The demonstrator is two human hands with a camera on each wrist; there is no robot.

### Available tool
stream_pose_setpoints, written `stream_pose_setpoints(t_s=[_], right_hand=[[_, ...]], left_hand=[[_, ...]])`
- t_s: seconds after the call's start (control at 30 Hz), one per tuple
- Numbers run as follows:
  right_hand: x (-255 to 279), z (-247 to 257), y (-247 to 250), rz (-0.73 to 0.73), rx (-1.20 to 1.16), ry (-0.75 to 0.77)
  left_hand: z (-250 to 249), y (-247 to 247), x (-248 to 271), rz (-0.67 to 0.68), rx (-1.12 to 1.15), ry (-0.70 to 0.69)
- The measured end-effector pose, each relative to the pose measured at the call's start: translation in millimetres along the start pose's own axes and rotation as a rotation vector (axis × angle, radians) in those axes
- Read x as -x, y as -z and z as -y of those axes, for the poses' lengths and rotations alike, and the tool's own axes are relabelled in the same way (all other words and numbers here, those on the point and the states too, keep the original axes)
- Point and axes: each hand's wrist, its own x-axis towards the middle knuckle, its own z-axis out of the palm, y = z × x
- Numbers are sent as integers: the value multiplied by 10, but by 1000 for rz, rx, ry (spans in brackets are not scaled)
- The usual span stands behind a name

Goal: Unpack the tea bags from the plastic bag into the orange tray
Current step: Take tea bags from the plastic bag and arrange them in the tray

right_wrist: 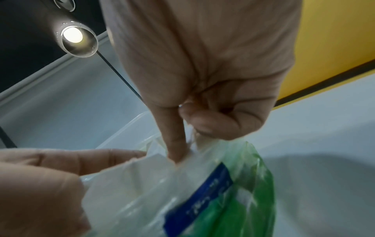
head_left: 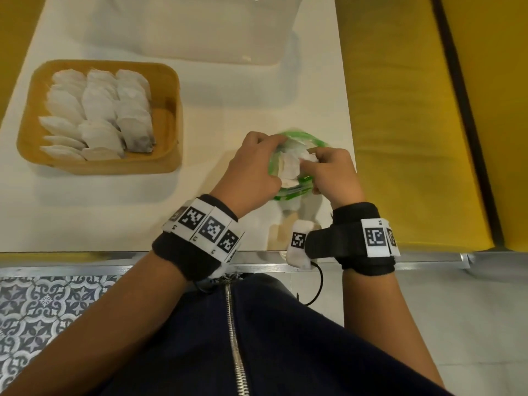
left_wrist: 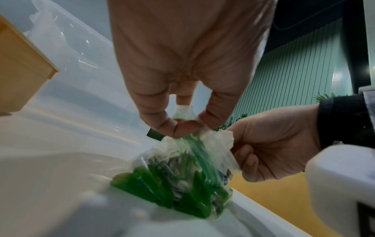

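White and bare along its near edge, the desk sits beside a yellow seat; from the head view the orange tray lies at the far left, filled with rows of pale tea bags, and a clear plastic tub stands behind it. Near the right edge of the desk, well apart from the tray, both hands work at the mouth of the plastic bag, which is clear with green printing. Black-and-white square markers ring both wristbands; no words on them can be read. In the left wrist view the left hand pinches the bag's gathered top between thumb and curled fingers, the bag's green-printed bottom resting on the desk. In the right wrist view the right hand has its forefinger pushed down into the bag's opening, the other fingers curled over the film; a blue band on the bag carries white lettering too blurred to read.
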Motion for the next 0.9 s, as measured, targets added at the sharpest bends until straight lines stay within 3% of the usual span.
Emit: stream_pose_setpoints(t_s=[0.23, 0.47, 0.77, 0.9], right_hand=[[50, 0, 22, -109, -22, 140], [105, 91, 135, -89, -49, 178], [251, 187, 207, 39, -446, 110], [257, 219, 201, 57, -513, 105]], left_hand=[[62, 62, -15, -24, 2, 15], [101, 128, -22, -47, 4, 27], [176, 212, -6, -59, 24, 36], [192, 232, 3, -53, 50, 31]])
